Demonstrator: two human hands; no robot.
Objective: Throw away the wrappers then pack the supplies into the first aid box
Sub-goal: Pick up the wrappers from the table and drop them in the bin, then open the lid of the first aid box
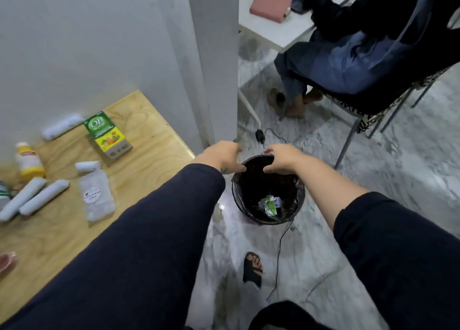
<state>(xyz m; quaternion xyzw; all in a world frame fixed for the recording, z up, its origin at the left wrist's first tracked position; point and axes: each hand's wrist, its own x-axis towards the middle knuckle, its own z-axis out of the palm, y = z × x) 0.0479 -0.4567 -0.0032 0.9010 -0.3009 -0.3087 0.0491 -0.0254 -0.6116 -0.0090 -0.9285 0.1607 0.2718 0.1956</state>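
Marbled white floor fills the lower right of the frame; a plywood table (139,160) occupies the left, against a white wall. Both hands reach over a black-lined waste bin (296,206) at centre. Left hand (220,156) hovers at the bin's upper-left rim, fingers curled loosely and slightly apart, nothing visible between them. Right hand (282,159) hovers over the far rim, fingers bent downward and apart, also apparently empty. Bin contents: crumpled wrappers (270,204), green and white, lying at the bottom; nothing else can be made out in the dark liner. Judgement: the discard step looks complete or nearly so. To finish well, confirm no scrap clings to the fingers or liner edge, then turn back to the table. Supplies remaining on the table: rolled bandages (32,197), a smaller roll (87,165), another roll by the wall (62,126), a clear packet (97,197), a yellow-capped bottle (29,161), a green medicine carton (107,133). First aid box: not identifiable in view. A black cable (281,250) trails beside the bin; a foot could catch it.
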